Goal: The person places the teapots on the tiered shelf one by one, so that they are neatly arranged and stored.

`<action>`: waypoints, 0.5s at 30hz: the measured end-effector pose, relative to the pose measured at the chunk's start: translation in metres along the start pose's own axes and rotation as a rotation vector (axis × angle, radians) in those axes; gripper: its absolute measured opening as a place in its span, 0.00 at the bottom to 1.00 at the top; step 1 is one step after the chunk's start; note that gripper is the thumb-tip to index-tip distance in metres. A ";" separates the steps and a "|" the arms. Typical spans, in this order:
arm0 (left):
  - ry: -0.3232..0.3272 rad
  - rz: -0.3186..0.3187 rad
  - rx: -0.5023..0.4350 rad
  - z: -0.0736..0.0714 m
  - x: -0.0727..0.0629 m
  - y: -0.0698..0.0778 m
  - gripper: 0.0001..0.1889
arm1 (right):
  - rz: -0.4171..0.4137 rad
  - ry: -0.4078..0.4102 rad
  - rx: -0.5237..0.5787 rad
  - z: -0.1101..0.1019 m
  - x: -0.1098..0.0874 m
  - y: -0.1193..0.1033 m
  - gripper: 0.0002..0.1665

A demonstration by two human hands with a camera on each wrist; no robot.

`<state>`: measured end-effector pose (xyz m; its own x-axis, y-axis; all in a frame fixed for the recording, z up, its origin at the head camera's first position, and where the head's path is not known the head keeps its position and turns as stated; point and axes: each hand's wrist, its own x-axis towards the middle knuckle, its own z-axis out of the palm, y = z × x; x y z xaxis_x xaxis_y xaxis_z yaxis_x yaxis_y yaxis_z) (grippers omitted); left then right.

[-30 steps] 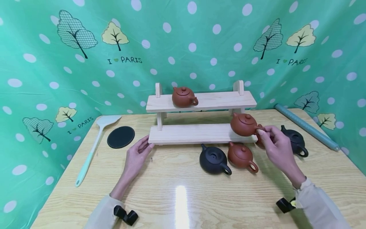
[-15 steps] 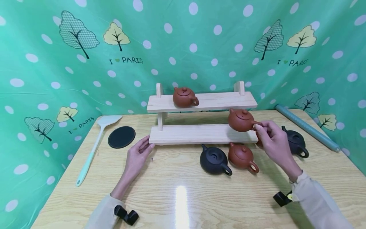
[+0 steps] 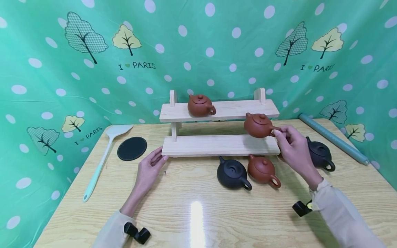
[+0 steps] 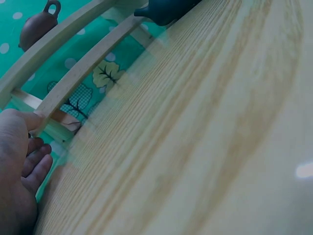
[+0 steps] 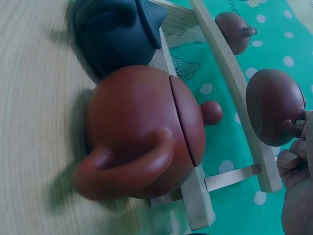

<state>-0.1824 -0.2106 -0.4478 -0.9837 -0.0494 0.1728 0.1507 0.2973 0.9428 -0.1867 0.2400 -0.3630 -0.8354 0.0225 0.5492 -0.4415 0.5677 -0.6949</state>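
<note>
Teapot, reddish-brown clay, round-bodied and lidded (image 3: 258, 125): in your grasp, right of centre in the frame, raised above the lower board and overlapping the upper board's front edge in the head view. Its handle points toward the right of the frame, near-level, which probably keeps the lid seated.

Your right hand (image 3: 293, 148): thumb and fingers closed in a pinch on that handle, likely chosen to leave the body and base unobstructed.

Your left hand (image 3: 151, 168): thumb and fingers gripping the lower left end of the shelf, partly curled, with no teapot in them; presumably there to steady the stand.

Shelf, pale wood, two tiers (image 3: 201, 145): centre of the frame, on the wood-grain worktop (image 3: 173, 206).

Teapot, reddish-brown clay, rounded (image 3: 200, 105): upper board, left of its middle, handle to the right.

Teapot, black, squat, with a sunken lid (image 3: 232, 173): worktop, just in front of the shelf, below centre.

Teapot, reddish-brown, loop-handled (image 3: 261, 168): just beside the black one, handle toward the lower right, an angle that would suit a right-hand reach.

Teapot, black, loop-handled (image 3: 321, 154): right of the frame, partly behind your right hand.

Spatula, white-headed, mint-handled (image 3: 100, 162), and disc, flat, black (image 3: 131, 148): left of the frame, apart from the teapots.
</note>
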 end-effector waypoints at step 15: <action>0.000 -0.024 0.008 0.001 -0.006 0.020 0.26 | -0.040 0.029 0.009 0.009 0.016 0.000 0.06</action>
<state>-0.1739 -0.2029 -0.4301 -0.9870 -0.0563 0.1504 0.1265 0.3034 0.9444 -0.2028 0.2324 -0.3584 -0.8073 0.0242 0.5896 -0.4770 0.5614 -0.6762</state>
